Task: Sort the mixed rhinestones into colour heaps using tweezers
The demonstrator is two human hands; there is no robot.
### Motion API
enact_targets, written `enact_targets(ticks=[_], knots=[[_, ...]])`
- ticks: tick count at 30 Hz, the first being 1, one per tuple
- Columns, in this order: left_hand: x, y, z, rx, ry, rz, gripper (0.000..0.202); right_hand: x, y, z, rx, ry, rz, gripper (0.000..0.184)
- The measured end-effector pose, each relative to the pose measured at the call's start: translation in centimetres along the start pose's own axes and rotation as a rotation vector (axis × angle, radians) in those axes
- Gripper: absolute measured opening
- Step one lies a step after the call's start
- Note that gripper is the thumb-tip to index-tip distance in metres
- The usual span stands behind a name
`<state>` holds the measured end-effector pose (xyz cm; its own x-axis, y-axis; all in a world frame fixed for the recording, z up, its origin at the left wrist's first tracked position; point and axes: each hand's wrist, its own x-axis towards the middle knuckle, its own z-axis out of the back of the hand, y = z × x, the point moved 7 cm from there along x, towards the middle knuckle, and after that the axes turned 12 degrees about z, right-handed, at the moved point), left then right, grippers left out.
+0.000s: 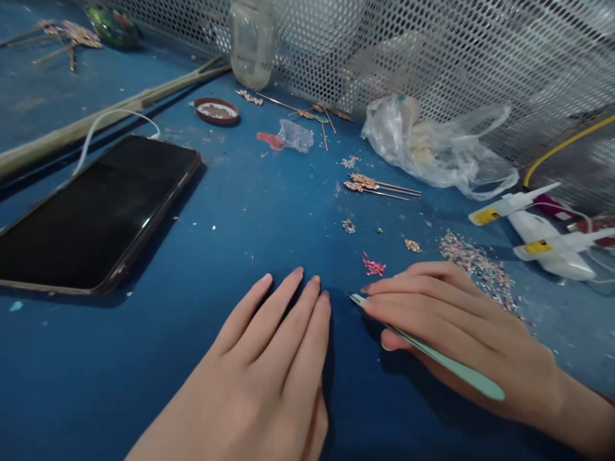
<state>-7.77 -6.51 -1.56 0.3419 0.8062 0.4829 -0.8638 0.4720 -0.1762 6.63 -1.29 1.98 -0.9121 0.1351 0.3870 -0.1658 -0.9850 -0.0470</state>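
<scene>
- Head view, lower middle: the left hand (259, 365) lies flat on a blue work surface (81, 390), palm down, its fingers (283, 320) pressed together and holding nothing.
- Lower right: the right hand (461, 326) pinches mint-green tweezers (432, 346) between thumb and curved fingers, the tips pointing left, toward the other hand.
- Just above the tweezers' tips: a small heap of pink beads (373, 267).
- Right of the right hand: a scatter of multicoloured glitter (478, 269).
- Middle: gold-toned ornamental hairpins (379, 186) lie on the surface.
- Left: a black smartphone (91, 214) with a white cable.
- Upper right: a crumpled plastic bag (432, 147) and two white tubes (542, 240) lie before a perforated metal screen (432, 51).
- Top middle: a glass jar (252, 41) and a round brown dish (216, 111).
</scene>
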Motion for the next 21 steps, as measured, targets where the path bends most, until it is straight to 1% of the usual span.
enact_targets(ticks=[5, 8, 12, 16, 18, 21], knots=[[-0.45, 0.45, -0.12, -0.060, -0.008, 0.035, 0.048, 0.19, -0.03, 0.07, 0.015, -0.008, -0.020, 0.019], [-0.74, 0.45, -0.05, -0.080, -0.026, 0.044, 0.047, 0.45, -0.46, 0.04, 0.040, -0.008, -0.079, 0.019], [-0.98, 0.46, -0.22, -0.095, -0.014, 0.059, 0.047, 0.71, -0.94, -0.02, 0.053, 0.001, -0.143, 0.017], [-1.01, 0.72, -0.37, -0.153, 0.001, 0.097, 0.057, 0.86, -0.74, -0.27, 0.048, 0.029, -0.174, 0.015], [-0.95, 0.80, -0.40, -0.171, 0.011, 0.107, 0.065, 0.86, -0.52, -0.23, 0.045, 0.003, -0.207, 0.015], [-0.84, 0.81, -0.40, -0.184, 0.027, 0.112, 0.073, 0.78, -0.29, -0.05, 0.027, -0.038, -0.245, 0.021]])
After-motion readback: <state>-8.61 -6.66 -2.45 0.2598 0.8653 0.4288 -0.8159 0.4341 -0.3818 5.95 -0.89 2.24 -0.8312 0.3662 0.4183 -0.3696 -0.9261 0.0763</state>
